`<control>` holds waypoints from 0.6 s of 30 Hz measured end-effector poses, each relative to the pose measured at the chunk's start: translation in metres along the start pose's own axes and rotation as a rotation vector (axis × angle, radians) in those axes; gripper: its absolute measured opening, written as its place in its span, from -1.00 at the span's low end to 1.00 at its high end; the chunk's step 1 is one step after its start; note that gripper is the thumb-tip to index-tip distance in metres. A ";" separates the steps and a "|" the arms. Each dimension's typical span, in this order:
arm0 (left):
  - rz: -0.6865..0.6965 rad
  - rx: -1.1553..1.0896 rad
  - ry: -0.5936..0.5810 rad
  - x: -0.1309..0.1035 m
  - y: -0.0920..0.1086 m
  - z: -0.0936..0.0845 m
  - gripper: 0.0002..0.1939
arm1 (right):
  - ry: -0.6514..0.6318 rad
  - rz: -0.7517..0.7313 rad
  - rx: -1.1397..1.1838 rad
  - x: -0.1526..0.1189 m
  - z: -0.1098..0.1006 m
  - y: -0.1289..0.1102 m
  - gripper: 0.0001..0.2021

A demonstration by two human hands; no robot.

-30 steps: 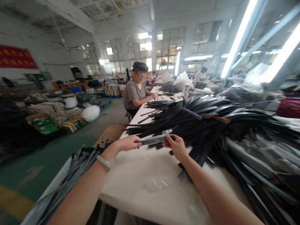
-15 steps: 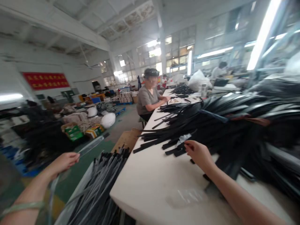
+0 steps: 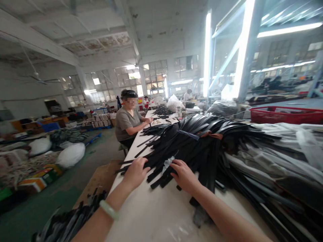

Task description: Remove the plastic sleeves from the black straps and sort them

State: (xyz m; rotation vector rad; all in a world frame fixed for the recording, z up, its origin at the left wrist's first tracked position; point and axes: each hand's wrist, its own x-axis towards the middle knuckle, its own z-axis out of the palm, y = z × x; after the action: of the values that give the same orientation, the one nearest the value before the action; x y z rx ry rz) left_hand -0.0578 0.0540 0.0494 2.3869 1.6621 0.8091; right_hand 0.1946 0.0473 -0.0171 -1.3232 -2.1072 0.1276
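My left hand point(image 3: 136, 172) is over the near ends of a pile of long, flat black strips point(image 3: 202, 148) on the table. Its fingers are curved, with the thumb apart, and nothing shows in its grasp. A pale green bangle point(image 3: 109, 209) is around that wrist. To the right, the fingers of my right hand point(image 3: 185, 174) are at a crumpled whitish piece point(image 3: 167, 164) that looks like thin plastic or cloth, lying over the strips. The strips are bundled farther back with a bluish tie point(image 3: 188, 135) and a brown tie point(image 3: 212, 134).
A box at lower left holds plastic-sleeved dark strips point(image 3: 73, 218), beside a cardboard flap point(image 3: 101, 178). Across the white table point(image 3: 143, 208) sits a co-worker point(image 3: 130, 121), hands on the table. A red crate point(image 3: 285, 115) and white wrapped bundles point(image 3: 285, 137) are at right.
My left hand has moved from beside the table, where it held a clear plastic-sleeved strip, to the black strips; that strip is gone from it. My right hand stays by the whitish piece. The view has turned right.
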 end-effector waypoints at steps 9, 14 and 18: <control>-0.189 -0.212 0.063 0.070 0.058 0.096 -0.84 | -0.262 -0.017 -0.058 -0.004 -0.005 -0.005 -0.53; -0.309 -0.328 0.270 0.047 0.027 0.029 -0.89 | -0.262 0.023 -0.030 -0.004 -0.004 -0.002 -0.55; -0.420 -0.329 0.473 -0.028 -0.002 -0.065 -0.83 | -0.245 0.024 -0.012 -0.005 -0.003 0.001 -0.56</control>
State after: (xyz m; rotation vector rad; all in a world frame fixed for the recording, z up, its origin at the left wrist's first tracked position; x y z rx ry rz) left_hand -0.0984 0.0168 0.0937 1.6278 1.9034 1.4951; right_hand 0.1978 0.0430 -0.0175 -1.3998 -2.2972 0.3015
